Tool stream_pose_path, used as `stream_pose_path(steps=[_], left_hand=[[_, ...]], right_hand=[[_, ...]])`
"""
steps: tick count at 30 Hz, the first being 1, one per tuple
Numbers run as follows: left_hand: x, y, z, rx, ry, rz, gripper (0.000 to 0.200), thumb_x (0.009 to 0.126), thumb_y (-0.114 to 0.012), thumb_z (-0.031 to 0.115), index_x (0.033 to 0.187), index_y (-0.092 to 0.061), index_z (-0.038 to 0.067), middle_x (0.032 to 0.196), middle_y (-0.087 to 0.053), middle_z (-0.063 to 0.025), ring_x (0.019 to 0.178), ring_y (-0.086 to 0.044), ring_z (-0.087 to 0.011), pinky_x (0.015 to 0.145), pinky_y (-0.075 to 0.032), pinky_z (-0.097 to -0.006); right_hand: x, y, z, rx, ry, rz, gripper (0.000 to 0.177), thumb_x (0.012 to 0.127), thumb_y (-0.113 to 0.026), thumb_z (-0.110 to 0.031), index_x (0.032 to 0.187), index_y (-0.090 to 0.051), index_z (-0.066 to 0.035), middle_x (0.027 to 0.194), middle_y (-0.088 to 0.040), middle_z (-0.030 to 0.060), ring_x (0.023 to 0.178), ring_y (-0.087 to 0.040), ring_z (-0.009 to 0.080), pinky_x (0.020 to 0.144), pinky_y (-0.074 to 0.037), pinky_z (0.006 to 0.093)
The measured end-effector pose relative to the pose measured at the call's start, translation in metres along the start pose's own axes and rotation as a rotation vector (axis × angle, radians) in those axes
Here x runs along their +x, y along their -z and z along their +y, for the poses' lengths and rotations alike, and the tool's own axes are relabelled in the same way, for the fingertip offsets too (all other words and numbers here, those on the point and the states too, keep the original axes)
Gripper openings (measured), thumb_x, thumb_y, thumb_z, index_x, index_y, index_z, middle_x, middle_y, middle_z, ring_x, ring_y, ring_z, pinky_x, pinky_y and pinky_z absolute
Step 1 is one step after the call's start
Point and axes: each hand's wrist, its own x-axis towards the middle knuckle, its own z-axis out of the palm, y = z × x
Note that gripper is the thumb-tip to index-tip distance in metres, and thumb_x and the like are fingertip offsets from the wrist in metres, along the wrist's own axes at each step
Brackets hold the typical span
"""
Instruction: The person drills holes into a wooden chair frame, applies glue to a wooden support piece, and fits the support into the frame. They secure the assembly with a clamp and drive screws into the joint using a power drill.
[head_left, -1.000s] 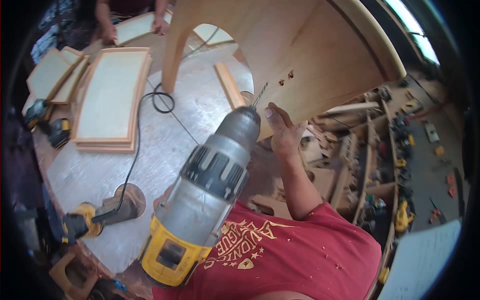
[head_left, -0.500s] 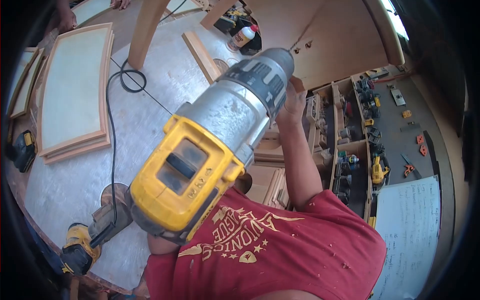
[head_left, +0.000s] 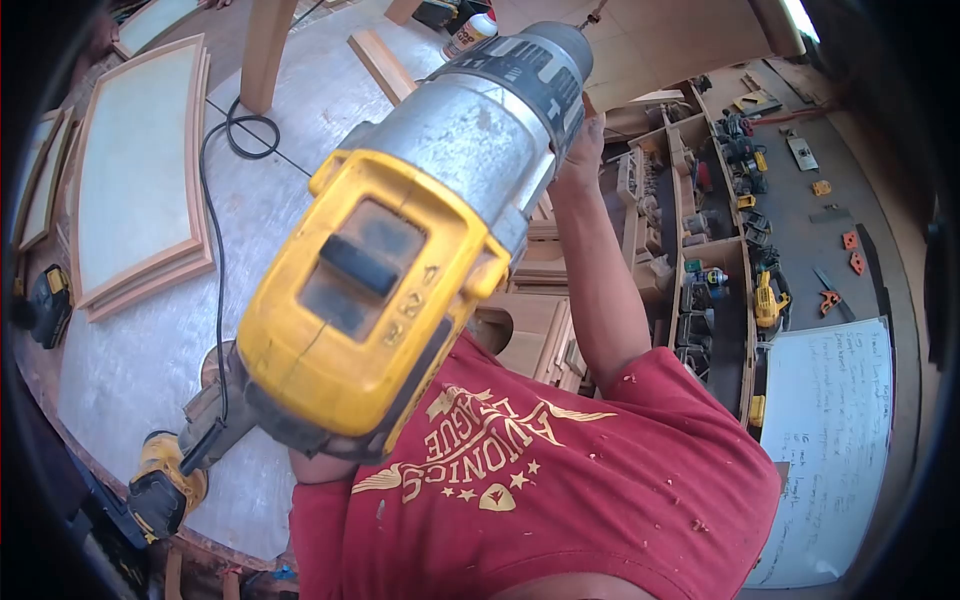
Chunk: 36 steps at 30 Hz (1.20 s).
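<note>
A yellow, grey and black power drill (head_left: 400,260) fills the middle of the view, its chuck pointing up and right. Its thin bit (head_left: 588,20) meets or lies just in front of a wooden panel (head_left: 660,45) at the top. My left arm (head_left: 322,468) runs behind the drill, whose handle and my left hand are hidden; the drill is held up from that side. Just past the chuck, my right hand (head_left: 582,155) is raised beside the panel's lower edge. Its fingers are mostly covered by the drill, so their grip does not show.
Framed panels (head_left: 145,180) are stacked on the metal-topped table (head_left: 290,210), near a wooden leg (head_left: 265,60) and a black cable (head_left: 212,210). A yellow power tool (head_left: 165,485) lies lower left. Shelves of tools (head_left: 700,220) and a whiteboard (head_left: 825,450) stand right. Another person's hand (head_left: 103,35) shows top left.
The drill sits higher and larger in view, its bit now by the panel's marks. The panel and table have shifted upward in the picture. My right hand has risen slightly with them.
</note>
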Motion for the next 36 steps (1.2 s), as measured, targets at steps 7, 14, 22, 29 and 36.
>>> stream_pose_path(steps=[7,14,22,29,36], left_hand=[[0.025,-0.01,-0.002,0.079,-0.001,0.041,0.04,0.077,-0.081,0.022,0.111,-0.066,0.007,0.096,-0.069,-0.0021,0.086,-0.067,-0.0159,0.076,-0.053,-0.0319],[0.029,0.003,0.002,0.262,-0.085,-0.037,0.049,0.076,-0.083,0.024,0.118,-0.063,0.012,0.111,-0.066,-0.0027,0.102,-0.064,-0.019,0.09,-0.049,-0.0354],[0.047,0.012,0.011,0.258,-0.034,-0.14,0.055,0.078,-0.08,0.021,0.127,-0.057,0.01,0.114,-0.066,-0.0065,0.106,-0.063,-0.0213,0.093,-0.049,-0.0388],[0.056,0.017,0.008,-0.016,0.157,-0.17,0.042,0.079,-0.078,0.017,0.117,-0.063,0.008,0.109,-0.066,-0.0063,0.101,-0.065,-0.0224,0.09,-0.05,-0.0378],[0.052,0.011,0.016,0.257,-0.085,-0.219,0.039,0.078,-0.078,0.017,0.115,-0.066,0.012,0.11,-0.067,-0.0049,0.102,-0.065,-0.0259,0.091,-0.049,-0.0406]], right_hand=[[0.005,0.004,0.008,0.098,-0.03,0.063,0.037,0.074,-0.075,-0.004,0.105,-0.064,0.013,0.099,-0.067,0.0123,0.089,-0.065,0.0203,0.083,-0.051,0.0332],[0.0,-0.001,-0.002,0.079,-0.086,0.028,0.033,0.077,-0.076,-0.006,0.105,-0.064,0.006,0.098,-0.066,0.0113,0.091,-0.064,0.0194,0.082,-0.051,0.0326],[0.004,0.002,-0.001,0.087,-0.061,0.004,0.034,0.078,-0.076,-0.004,0.108,-0.063,0.002,0.098,-0.068,0.0094,0.088,-0.066,0.019,0.079,-0.052,0.0337],[0.003,0.006,0.0,-0.059,-0.085,0.028,0.032,0.08,-0.075,-0.008,0.108,-0.064,0.003,0.099,-0.069,0.0095,0.092,-0.065,0.0171,0.082,-0.051,0.0323],[0.005,0.004,0.0,-0.024,-0.026,-0.015,0.023,0.083,-0.072,-0.008,0.103,-0.065,0.001,0.096,-0.068,0.0061,0.088,-0.062,0.013,0.078,-0.05,0.0293]])
